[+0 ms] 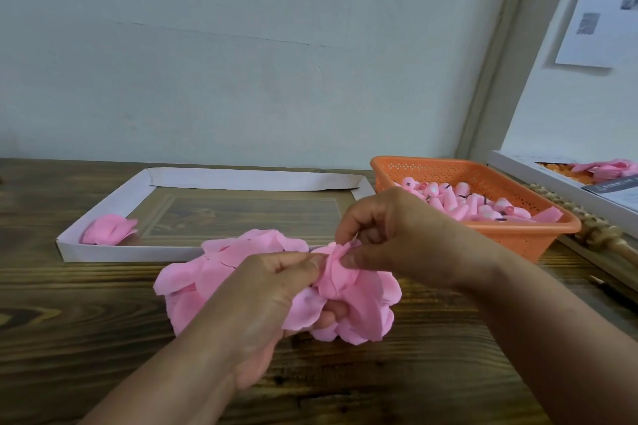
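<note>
A pile of pink fabric petals (214, 269) lies on the wooden table (86, 304) in front of me. My left hand (272, 290) grips a bunch of pink petals (359, 307) from below, fingers curled round them. My right hand (390, 235) pinches the gathered top of that same bunch between thumb and fingertips. A finished pink flower (108, 229) lies in the left corner of a shallow white cardboard tray (241, 179). An orange plastic basket (518, 235) at the right holds several pink flower buds (480, 203).
A white box (538, 176) with pink and orange pieces stands at the far right against the wall. A braided beige cord (593, 231) and a dark thin tool (611, 290) lie at the right table edge. Paper sheets (600, 10) hang on the wall.
</note>
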A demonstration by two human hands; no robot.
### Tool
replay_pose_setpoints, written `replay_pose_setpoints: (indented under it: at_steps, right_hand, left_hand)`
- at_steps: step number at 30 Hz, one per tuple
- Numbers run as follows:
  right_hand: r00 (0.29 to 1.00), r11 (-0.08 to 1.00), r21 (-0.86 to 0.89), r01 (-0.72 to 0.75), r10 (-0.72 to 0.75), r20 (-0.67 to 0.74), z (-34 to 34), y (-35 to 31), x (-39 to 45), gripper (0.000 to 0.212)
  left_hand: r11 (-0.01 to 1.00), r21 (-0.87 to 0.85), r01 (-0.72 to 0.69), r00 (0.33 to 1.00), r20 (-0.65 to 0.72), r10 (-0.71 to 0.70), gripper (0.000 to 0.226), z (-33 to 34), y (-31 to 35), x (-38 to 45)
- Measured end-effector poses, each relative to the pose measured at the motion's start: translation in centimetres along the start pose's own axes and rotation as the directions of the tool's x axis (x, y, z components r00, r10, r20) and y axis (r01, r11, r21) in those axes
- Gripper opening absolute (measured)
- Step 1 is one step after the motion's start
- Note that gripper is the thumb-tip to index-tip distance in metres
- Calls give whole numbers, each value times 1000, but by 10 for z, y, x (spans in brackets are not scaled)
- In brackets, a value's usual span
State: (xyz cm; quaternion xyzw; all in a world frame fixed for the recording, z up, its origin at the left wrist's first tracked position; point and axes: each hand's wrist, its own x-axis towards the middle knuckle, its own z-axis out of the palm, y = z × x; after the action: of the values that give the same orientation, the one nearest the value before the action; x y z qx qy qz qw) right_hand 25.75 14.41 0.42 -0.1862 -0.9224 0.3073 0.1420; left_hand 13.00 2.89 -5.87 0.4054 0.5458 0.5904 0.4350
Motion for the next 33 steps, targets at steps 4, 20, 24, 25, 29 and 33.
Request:
replay_pose_setpoints:
  at_steps: [4, 20, 24, 25, 29, 33]
  right_hand:
    - [1000, 999, 27, 24, -24, 11, 5, -5, -1, 26]
    - [1000, 999, 44, 12, -11, -8, 9, -7, 0, 6]
    - [991, 997, 64, -37, 45, -126, 8, -1, -1, 19]
    - [981, 996, 70, -51, 63, -182, 8, 2, -2, 19]
    - [953, 994, 82, -66, 87, -291, 12, 6, -1, 16]
    - [957, 995, 85, -59, 81, -278, 15, 3, 2, 20]
  left_hand:
    - [1000, -15, 10, 1000, 1, -10, 25, -1, -6, 1]
    - [1000, -6, 29, 999, -41, -30, 41, 4, -4, -1]
    - [976, -215, 25, 992, -117, -51, 49, -1, -3, 1]
    - [952, -307, 9, 990, -132, -52, 50, -3, -2, 1]
    - [902, -430, -42, 988, -150, -26, 40, 2, -9, -5]
    - [979, -201, -44, 976, -218, -1, 13, 12, -17, -5]
